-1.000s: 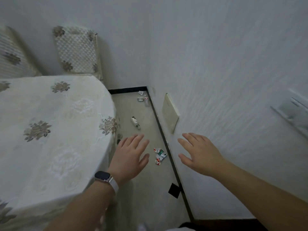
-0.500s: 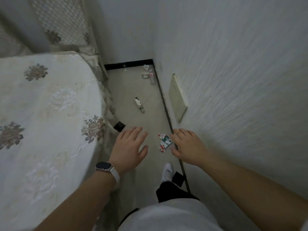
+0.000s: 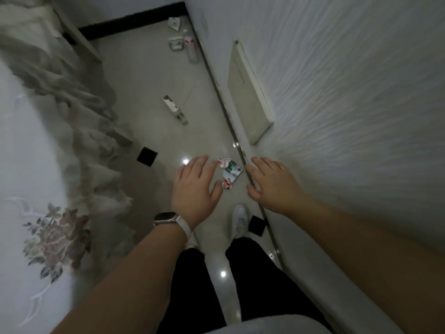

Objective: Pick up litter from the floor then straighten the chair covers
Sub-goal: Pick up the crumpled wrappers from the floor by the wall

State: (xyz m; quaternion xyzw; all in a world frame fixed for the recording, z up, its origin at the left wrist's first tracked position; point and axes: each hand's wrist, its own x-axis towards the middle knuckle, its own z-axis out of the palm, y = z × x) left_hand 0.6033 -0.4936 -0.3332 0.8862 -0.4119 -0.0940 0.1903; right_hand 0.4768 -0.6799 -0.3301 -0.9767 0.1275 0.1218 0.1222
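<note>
"What are you going for first?"

"The crumpled wrapper, red, white and green. It lies on the floor close to the foot of the wall, just ahead of my shoe. It sits between my left hand and my right hand."

"Got hold of it?"

"No. Both hands hover palm-down above it, fingers straight and spread, holding nothing. I'd say they flank it so either can close in once I'm low enough. The right one is over the wall's foot, so the left probably has the freer reach."

"Anything else down there?"

"A bottle on its side further along the floor, well apart from the wrapper. There's also a small heap of litter near the far corner, with what looks like a second clear bottle against the wall. Whether either holds anything I cannot tell."

"And the second half of the job?"

"Not begun, I judge. Only draped cloth shows at my left, beside the cloth-covered surface, and it's too blurred to call a cover."
</note>
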